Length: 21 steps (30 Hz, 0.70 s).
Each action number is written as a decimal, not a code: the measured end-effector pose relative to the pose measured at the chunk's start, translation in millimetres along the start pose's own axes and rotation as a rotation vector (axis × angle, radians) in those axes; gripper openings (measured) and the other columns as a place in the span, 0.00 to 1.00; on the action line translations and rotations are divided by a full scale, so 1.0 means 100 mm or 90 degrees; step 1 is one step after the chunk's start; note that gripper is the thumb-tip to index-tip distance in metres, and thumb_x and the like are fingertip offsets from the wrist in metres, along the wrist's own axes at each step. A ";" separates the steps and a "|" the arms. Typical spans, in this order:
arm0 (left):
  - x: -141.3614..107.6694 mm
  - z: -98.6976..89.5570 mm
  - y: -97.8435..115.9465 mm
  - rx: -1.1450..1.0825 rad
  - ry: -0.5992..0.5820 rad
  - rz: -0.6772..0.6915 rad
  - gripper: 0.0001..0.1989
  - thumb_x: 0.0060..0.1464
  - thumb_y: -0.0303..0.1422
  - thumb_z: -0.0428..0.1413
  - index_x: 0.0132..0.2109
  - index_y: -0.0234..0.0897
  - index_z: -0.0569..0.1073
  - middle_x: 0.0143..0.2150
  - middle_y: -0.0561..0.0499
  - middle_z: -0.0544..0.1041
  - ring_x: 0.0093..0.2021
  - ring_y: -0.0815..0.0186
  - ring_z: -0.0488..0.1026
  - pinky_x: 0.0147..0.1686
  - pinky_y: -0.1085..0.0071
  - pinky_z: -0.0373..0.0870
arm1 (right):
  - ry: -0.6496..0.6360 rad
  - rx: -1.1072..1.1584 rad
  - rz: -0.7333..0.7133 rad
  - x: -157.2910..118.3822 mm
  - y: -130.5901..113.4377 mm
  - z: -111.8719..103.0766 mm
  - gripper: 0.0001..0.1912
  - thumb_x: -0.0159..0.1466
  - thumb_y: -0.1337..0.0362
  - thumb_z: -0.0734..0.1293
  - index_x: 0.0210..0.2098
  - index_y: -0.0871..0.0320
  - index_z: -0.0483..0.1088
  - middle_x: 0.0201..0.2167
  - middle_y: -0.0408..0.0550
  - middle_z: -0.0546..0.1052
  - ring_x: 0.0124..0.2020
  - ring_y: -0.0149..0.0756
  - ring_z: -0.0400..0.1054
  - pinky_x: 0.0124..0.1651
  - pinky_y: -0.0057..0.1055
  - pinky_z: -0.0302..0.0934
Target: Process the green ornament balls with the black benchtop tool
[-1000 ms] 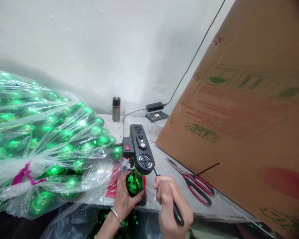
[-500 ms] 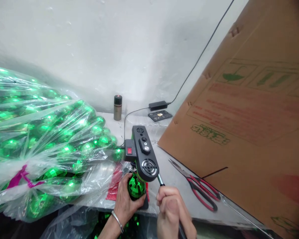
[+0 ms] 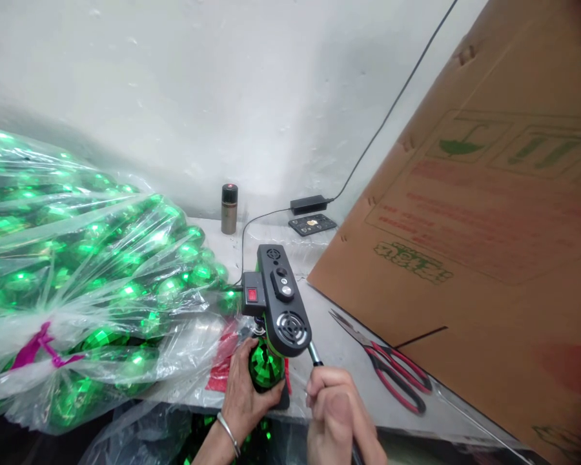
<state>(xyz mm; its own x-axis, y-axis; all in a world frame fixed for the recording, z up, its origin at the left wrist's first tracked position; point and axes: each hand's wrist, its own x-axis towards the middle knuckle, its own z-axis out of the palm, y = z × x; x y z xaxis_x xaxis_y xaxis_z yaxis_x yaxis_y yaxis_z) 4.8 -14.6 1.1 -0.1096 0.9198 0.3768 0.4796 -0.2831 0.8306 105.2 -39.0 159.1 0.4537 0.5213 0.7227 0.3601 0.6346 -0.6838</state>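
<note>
A shiny green faceted ball (image 3: 265, 365) sits beneath the front end of a black machine (image 3: 283, 297) with a red switch. My left hand (image 3: 244, 387), with a silver bangle at the wrist, is wrapped round the ball's left and lower sides. To the right, my right hand (image 3: 341, 407) is closed round the dark grip of a metal lever (image 3: 314, 353) that comes out of the machine. Red material (image 3: 219, 376) lies under and beside the ball.
Clear bags of green balls (image 3: 97, 258) fill the left. Red-handled scissors (image 3: 397, 374) lie at right, before a large cardboard box (image 3: 465, 226). Behind stand a small bottle (image 3: 229, 210), a black adapter (image 3: 308, 205) and a phone (image 3: 312, 224).
The view has shifted slightly. Both hands keep their holds, with my right hand and the lever a little lower and further right in the picture.
</note>
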 end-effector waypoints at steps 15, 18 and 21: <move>0.02 0.00 0.01 -0.005 0.007 0.004 0.37 0.46 0.37 0.69 0.64 0.36 0.72 0.58 0.34 0.85 0.58 0.39 0.85 0.57 0.40 0.84 | 0.030 0.011 -0.018 -0.02 0.03 0.07 0.24 0.79 0.66 0.62 0.24 0.55 0.63 0.23 0.40 0.69 0.22 0.28 0.63 0.25 0.29 0.53; 0.02 0.01 0.01 -0.007 0.009 0.008 0.37 0.46 0.37 0.69 0.63 0.36 0.72 0.58 0.34 0.85 0.58 0.39 0.85 0.58 0.40 0.84 | 0.046 0.009 -0.018 -0.05 0.04 0.06 0.24 0.79 0.66 0.62 0.23 0.55 0.63 0.23 0.40 0.69 0.22 0.28 0.63 0.26 0.29 0.53; 0.02 0.01 0.01 -0.009 0.010 0.008 0.36 0.47 0.37 0.69 0.63 0.35 0.72 0.58 0.33 0.85 0.58 0.39 0.85 0.57 0.40 0.84 | 0.040 0.019 -0.016 -0.06 0.04 0.06 0.24 0.78 0.66 0.62 0.23 0.55 0.63 0.24 0.41 0.68 0.23 0.28 0.63 0.25 0.29 0.54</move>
<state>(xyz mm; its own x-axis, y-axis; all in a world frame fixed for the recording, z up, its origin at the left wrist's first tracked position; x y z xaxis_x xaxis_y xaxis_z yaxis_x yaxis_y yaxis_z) 6.0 -12.9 2.7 -0.1181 0.9119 0.3932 0.4681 -0.2981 0.8319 99.4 -36.2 152.2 0.4955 0.4689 0.7311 0.3482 0.6639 -0.6618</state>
